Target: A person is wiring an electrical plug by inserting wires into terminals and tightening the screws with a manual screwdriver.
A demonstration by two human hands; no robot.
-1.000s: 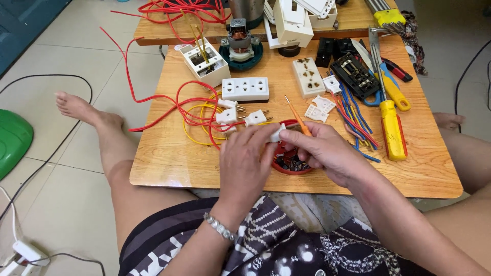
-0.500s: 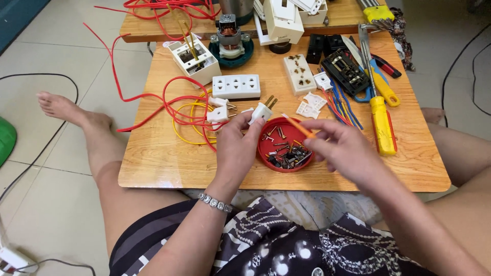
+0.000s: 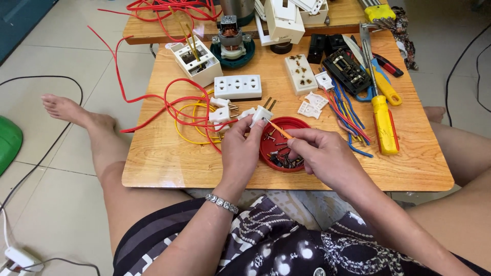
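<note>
Two hands busy | left hand (image 3: 240,148) grips white plug (image 3: 260,115) above red dish (image 3: 284,143) | right hand (image 3: 319,153) pinches orange screwdriver (image 3: 280,129), tip seemingly at plug | wiring unfinished, loose wires (image 3: 194,110) nearby

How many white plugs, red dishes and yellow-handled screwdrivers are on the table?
White plugs: 3, one in the left hand, at, two at
Red dish: 1
Yellow-handled screwdrivers: 2
Total: 6
</note>
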